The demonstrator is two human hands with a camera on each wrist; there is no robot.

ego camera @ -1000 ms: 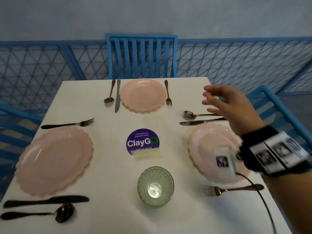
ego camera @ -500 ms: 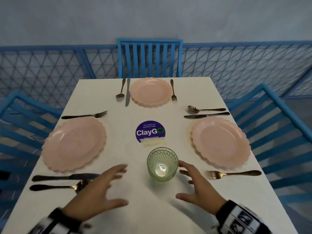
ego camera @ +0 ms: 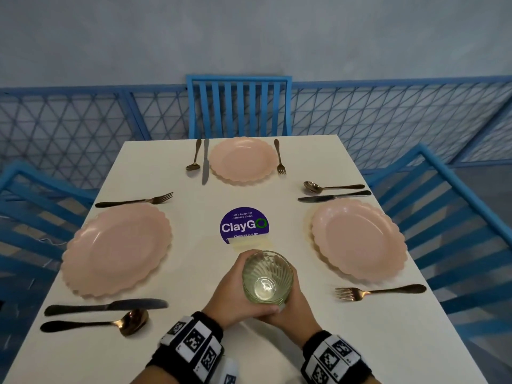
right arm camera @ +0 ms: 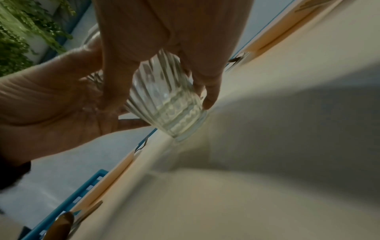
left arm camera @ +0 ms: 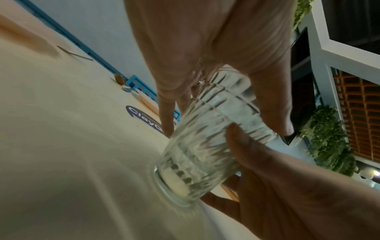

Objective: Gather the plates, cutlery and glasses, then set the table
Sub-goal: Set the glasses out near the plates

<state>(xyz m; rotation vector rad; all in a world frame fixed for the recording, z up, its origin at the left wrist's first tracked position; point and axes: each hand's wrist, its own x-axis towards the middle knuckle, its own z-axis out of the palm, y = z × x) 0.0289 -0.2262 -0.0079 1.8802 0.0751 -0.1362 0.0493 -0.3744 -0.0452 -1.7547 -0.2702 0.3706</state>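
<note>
A ribbed green-tinted glass (ego camera: 267, 278) is upright at the near middle of the white table (ego camera: 360, 342). My left hand (ego camera: 234, 286) wraps its left side and my right hand (ego camera: 296, 302) its right side, thumbs meeting at the front. In the left wrist view my left hand's fingers (left arm camera: 166, 116) curl round the glass (left arm camera: 205, 146). The right wrist view shows my right hand's fingers (right arm camera: 207, 91) curled on the glass (right arm camera: 164, 104). I cannot tell whether its base touches the table. Three pink plates lie left (ego camera: 116, 249), far (ego camera: 243, 159) and right (ego camera: 358, 239).
Each plate has a fork, knife and spoon beside it, such as the fork (ego camera: 379, 291) and the knife (ego camera: 105, 305) nearest my hands. A purple sticker (ego camera: 244, 224) marks the table's centre. Blue chairs (ego camera: 239, 106) stand at three sides, with a blue lattice fence behind.
My right hand drew back from the right place setting. Both hands then came in from either side and closed round the glass, which stays in about the same place.
</note>
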